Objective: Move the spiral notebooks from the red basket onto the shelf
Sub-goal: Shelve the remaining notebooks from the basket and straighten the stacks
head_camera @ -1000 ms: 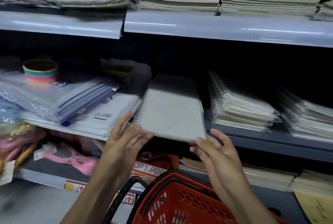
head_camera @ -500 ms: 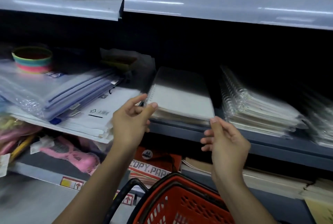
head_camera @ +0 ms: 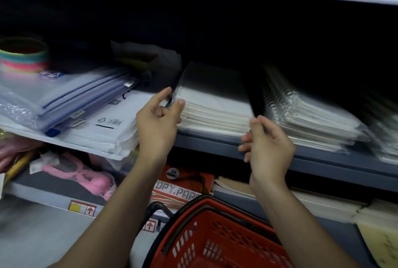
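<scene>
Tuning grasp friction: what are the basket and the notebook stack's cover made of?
Red basket: looks like moulded plastic, slightly glossy, with slotted mesh walls. Notebook stack: pale matte top cover, card or frosted plastic, can't tell which; a spiral binding, probably wire, runs along its left edge.

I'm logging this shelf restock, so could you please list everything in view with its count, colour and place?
notebook stack: one, white, middle shelf centre
wrapped spiral notebooks: one stack, white in clear film, right of it
zip folders: several, clear and blue, shelf left
tape rolls: one stack, multicoloured, far left
copy paper pack: one, red, lower shelf
basket: one, red, bottom centre
left hand: at stack's left corner
right hand: at stack's right corner
</scene>
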